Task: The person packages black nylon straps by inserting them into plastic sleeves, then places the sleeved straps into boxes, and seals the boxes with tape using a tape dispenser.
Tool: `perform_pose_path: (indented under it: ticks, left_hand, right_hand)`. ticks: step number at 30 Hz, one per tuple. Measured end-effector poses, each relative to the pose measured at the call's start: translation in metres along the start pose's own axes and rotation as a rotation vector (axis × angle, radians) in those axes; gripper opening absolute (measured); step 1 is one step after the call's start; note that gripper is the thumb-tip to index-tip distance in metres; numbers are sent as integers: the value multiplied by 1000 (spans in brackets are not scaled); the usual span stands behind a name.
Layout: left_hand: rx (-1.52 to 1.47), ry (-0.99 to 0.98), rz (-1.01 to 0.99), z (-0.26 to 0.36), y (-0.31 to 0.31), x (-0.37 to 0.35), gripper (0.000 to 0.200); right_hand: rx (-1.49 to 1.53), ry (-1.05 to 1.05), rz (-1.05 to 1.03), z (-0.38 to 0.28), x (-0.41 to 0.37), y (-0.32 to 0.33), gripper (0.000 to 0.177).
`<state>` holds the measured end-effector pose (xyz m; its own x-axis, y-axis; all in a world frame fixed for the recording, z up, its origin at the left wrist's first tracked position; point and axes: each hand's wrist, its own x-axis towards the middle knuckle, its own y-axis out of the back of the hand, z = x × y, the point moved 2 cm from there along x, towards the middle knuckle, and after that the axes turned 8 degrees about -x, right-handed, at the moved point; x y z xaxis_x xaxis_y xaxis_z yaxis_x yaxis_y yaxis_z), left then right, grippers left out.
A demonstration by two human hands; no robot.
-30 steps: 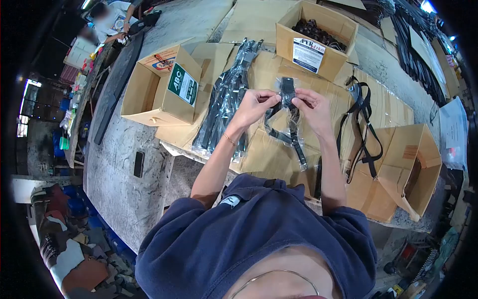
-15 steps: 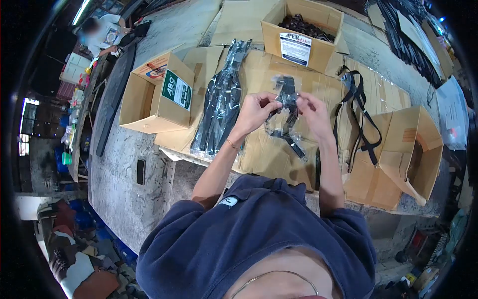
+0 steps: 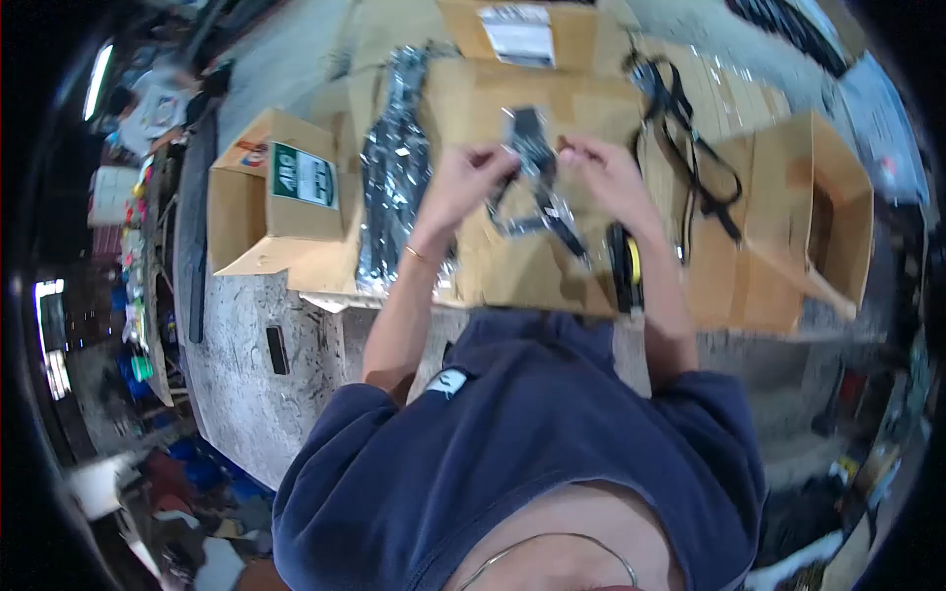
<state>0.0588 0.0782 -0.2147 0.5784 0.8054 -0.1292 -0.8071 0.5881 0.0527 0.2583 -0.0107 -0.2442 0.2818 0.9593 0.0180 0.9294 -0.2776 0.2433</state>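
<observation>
A folded black strap in a clear plastic bag (image 3: pixel 533 150) is held up over the cardboard, its lower end trailing toward me. My left hand (image 3: pixel 467 187) is closed, thumb and fingers pinching the bag's left edge. Just right of the bag, my right hand (image 3: pixel 611 179) has its thumb and forefinger pressed together; blur hides what is between them. Beside my right forearm lies a black and yellow tool (image 3: pixel 628 268), perhaps a cutter. A stack of bagged black straps (image 3: pixel 394 177) rests left of my left hand.
An open carton with a green label (image 3: pixel 304 177) stands left, another open carton (image 3: pixel 838 212) right, and a labelled carton (image 3: pixel 572 37) at the back. Loose black straps (image 3: pixel 698 148) lie right of my hands. A phone (image 3: pixel 278 350) sits on the grey table. A person (image 3: pixel 158 108) is far left.
The camera view has shifted, so the table items sit higher in the picture. My right hand has drawn slightly away from the bagged strap, while my left keeps its pinch.
</observation>
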Motion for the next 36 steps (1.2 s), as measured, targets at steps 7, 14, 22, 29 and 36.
perform_pose_path:
  ticks: [7, 14, 22, 29, 36]
  left_hand:
    - [-276, -112, 184, -12, 21, -11, 13]
    - [-270, -134, 230, -24, 17, -11, 15]
    - [-269, -104, 210, -33, -4, -26, 16]
    - [-271, -80, 214, -41, -13, -31, 17]
    - [-256, -61, 178, -46, -23, -32, 18]
  right_hand:
    - [-655, -492, -152, 149, -164, 89, 26]
    - [-512, -560, -90, 197, -198, 62, 27]
    - [-505, -575, -178, 199, -195, 61, 27]
    - [-235, -479, -30, 174, -196, 69, 26]
    - [-80, -597, 91, 159, -220, 61, 21]
